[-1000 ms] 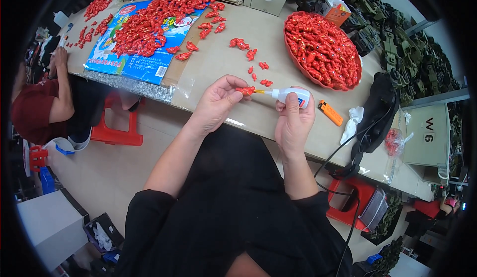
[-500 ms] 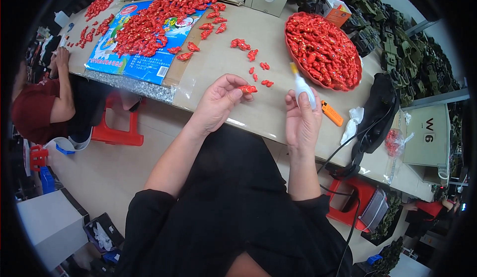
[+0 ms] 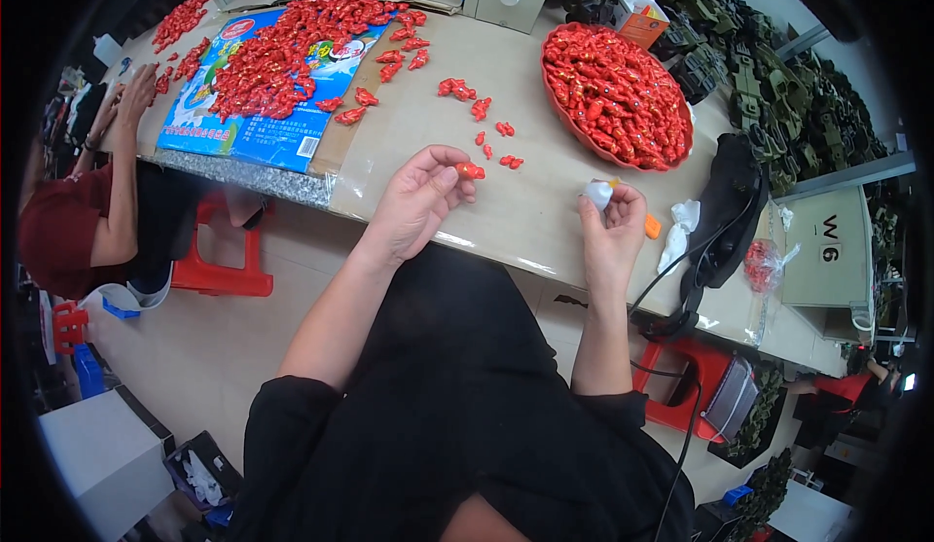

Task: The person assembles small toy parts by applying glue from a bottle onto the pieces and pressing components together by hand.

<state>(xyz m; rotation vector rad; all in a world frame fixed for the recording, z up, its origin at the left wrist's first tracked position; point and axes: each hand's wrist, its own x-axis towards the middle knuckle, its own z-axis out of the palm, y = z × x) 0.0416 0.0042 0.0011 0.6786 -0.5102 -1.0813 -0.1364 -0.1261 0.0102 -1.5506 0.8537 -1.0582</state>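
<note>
A small glossy red figurine-like piece (image 3: pixel 471 170) is pinched between the thumb and fingertips of my left hand (image 3: pixel 413 199), just above the near edge of the table. My right hand (image 3: pixel 613 238) is closed round a small white squeeze bottle (image 3: pixel 596 193). The bottle is tilted, its yellowish tip partly hidden behind my fingers. Beyond my left hand, several loose red pieces (image 3: pixel 481 109) lie scattered on the tabletop. A red bowl (image 3: pixel 607 155) heaped with similar red pieces stands beyond my right hand.
An orange box cutter (image 3: pixel 653 226), a crumpled white tissue (image 3: pixel 679 235) and a black bag (image 3: pixel 728 226) with a cable lie to the right. At the left, more red pieces cover a blue printed cardboard sheet (image 3: pixel 258 148). A person in a dark red shirt (image 3: pixel 70 213) works beyond it.
My right hand has turned, tipping the bottle from upright to tilted, and moved slightly right. My left hand still holds the red piece. The person at the left has reached farther forward.
</note>
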